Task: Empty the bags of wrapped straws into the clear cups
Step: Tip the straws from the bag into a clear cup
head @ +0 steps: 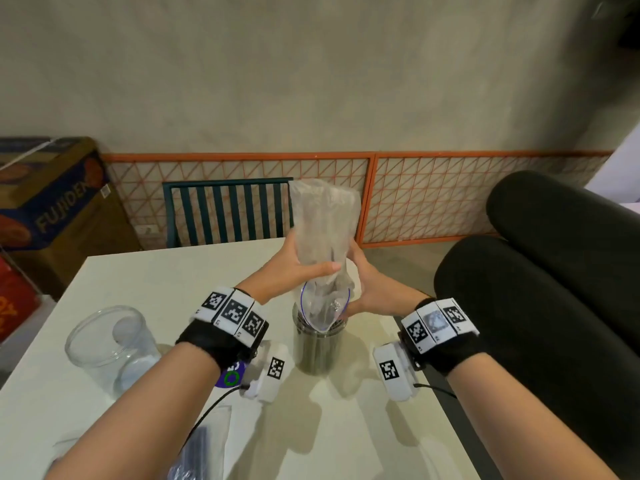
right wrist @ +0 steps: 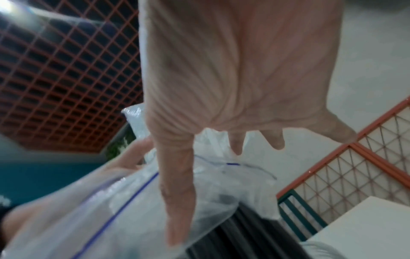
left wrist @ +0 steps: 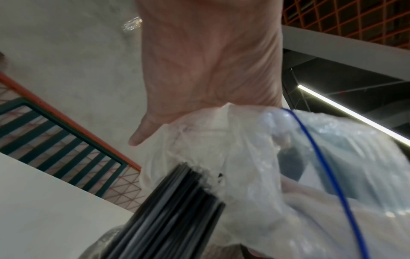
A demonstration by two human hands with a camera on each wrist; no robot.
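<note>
The bag [head: 323, 233] stands upright, mouth down in the straw-filled cup [head: 317, 341] on the surface [head: 363, 427] — left hand [head: 294, 268] wrapped round its middle, right hand [head: 367, 289] gripping lower by the rim — so the bag must come straight up.

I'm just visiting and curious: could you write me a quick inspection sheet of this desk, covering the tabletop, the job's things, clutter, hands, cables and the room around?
Surface: pale table, with shadows of the arms.
Job's things: upturned clear bag, mouth over the cup of dark straws; empty clear cup to the left; another bag of straws lies at the near edge.
Clutter: purple and green round item under the left wrist.
Hands: left hand grips the upturned bag; right hand holds it near its mouth.
Cables: black cable from the left wrist camera.
Surroundings: green slatted chair, orange lattice panel, cardboard boxes, black cushions.
</note>
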